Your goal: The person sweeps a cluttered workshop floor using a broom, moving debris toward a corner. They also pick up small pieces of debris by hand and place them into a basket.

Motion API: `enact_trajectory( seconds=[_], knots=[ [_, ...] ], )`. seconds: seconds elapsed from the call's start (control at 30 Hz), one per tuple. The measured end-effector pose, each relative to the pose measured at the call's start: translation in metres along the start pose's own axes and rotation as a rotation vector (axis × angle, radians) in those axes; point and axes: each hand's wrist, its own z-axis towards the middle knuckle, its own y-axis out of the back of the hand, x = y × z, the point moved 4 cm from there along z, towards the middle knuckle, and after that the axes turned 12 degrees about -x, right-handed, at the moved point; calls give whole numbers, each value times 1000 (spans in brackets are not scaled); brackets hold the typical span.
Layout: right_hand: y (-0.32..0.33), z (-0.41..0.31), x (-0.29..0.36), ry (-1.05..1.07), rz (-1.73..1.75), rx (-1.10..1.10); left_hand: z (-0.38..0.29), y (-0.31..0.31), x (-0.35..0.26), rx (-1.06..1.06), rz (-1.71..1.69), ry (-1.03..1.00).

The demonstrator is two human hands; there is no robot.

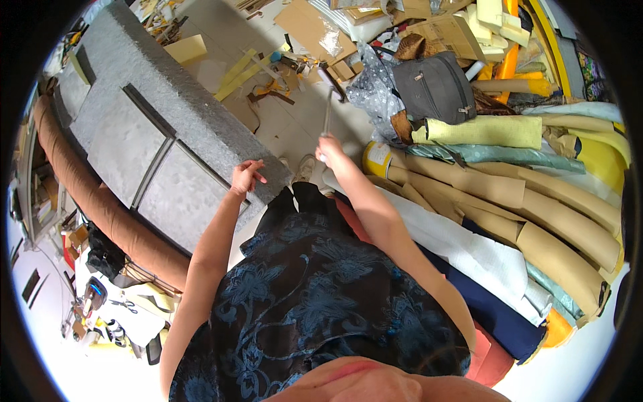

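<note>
My right hand (329, 147) grips the handle of a thin-shafted tool (327, 113), which looks like a small paint roller. Its pale crosswise head points away from me, above the floor. Over the near end of a long grey, rough-surfaced slab (201, 108) is my left hand (246, 177), fingers loosely bent and apart, with nothing in them. Whether it touches the slab I cannot tell. Flat grey panels (176, 193) with dark edge strips lie along the slab's left side.
A brown fabric roll (108, 201) runs along the slab's left. To my right lie several paper-wrapped rolls (552, 233), a white roll (467, 246) and a navy roll (492, 296). A dark grey backpack (432, 88) and cardboard (314, 32) sit beyond. Scraps (274, 95) litter the floor.
</note>
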Motion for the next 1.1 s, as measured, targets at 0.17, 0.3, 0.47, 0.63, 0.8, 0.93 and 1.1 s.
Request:
enact_trajectory(
  seconds=[0.17, 0.3, 0.47, 0.63, 0.8, 0.93, 1.1],
  knots=[
    [-12, 31, 29, -168, 32, 302, 1, 2, 2, 6, -42, -18],
    [22, -18, 22, -124, -36, 299, 1, 2, 0, 2, -40, -33],
    [49, -73, -18, -87, -54, 158, 1, 1, 0, -69, -3, -1],
    [-2, 6, 19, -132, 371, 389, 6, 2, 4, -135, 57, 31],
    [-145, 79, 81, -369, 255, 207, 6, -3, 4, -201, 32, 51],
    [-214, 106, 146, -316, 184, 202, 8, -4, -2, -270, 58, 99],
    [-228, 153, 230, -350, -7, 421, 7, -5, -7, -322, 22, 159]
  ],
)
